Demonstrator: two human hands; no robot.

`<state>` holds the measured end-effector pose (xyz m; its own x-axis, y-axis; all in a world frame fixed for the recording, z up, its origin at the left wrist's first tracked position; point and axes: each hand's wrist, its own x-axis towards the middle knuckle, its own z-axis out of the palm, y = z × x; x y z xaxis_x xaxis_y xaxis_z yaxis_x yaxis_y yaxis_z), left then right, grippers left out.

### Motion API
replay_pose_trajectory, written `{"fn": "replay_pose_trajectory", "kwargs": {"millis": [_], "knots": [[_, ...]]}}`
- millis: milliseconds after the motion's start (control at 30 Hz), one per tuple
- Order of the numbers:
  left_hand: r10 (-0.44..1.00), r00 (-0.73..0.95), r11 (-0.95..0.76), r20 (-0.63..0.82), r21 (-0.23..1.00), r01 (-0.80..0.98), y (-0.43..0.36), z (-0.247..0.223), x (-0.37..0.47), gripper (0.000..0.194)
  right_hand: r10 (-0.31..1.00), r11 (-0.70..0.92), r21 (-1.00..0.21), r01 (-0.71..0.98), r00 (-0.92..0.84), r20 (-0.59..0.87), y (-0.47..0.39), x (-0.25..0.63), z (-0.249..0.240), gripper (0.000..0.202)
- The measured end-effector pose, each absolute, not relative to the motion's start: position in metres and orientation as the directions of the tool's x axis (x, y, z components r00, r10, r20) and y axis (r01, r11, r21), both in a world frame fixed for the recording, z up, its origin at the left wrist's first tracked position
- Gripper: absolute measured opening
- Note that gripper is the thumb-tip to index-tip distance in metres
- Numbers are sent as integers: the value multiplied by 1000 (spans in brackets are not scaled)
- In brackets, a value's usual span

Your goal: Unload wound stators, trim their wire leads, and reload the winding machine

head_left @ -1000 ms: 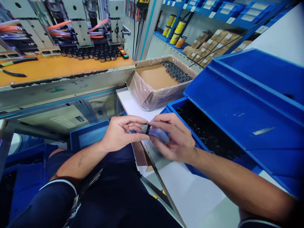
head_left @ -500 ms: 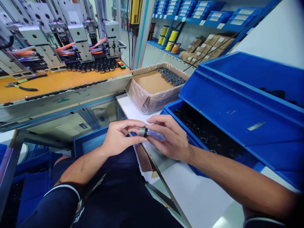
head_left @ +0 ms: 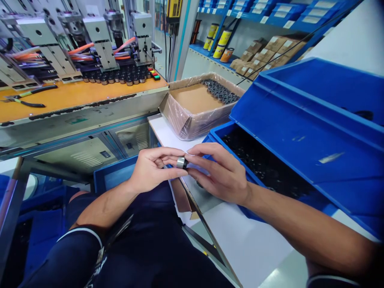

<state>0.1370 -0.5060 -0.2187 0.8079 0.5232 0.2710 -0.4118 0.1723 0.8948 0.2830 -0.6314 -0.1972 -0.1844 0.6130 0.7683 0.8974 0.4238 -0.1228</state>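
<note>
At far left, pliers lie on the orange bench top, and to their right a cluster of dark round parts stands beneath the machine. Nearer, the left hand pinches a small silver-and-black cylindrical part between thumb and fingers, above the near edge of the white table. Farther back, a plastic-lined carton holds rows of dark pieces at its far right. The right hand has thumb and fingertips closed on the cylindrical part's black right end. Rightmost, a tilted blue bin partly covers a lower blue bin of black pieces.
</note>
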Motion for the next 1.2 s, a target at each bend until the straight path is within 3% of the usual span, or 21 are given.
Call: {"fn": "replay_pose_trajectory", "kwargs": {"millis": [267, 1200], "knots": [[517, 799, 181, 307, 873, -453, -505, -220, 136, 44, 615, 428, -124, 895, -188, 766, -630, 283, -200, 30], [510, 835, 280, 206, 878, -388, -504, -223, 137, 43, 608, 440, -102, 892, -213, 765, -629, 285, -202, 26]]}}
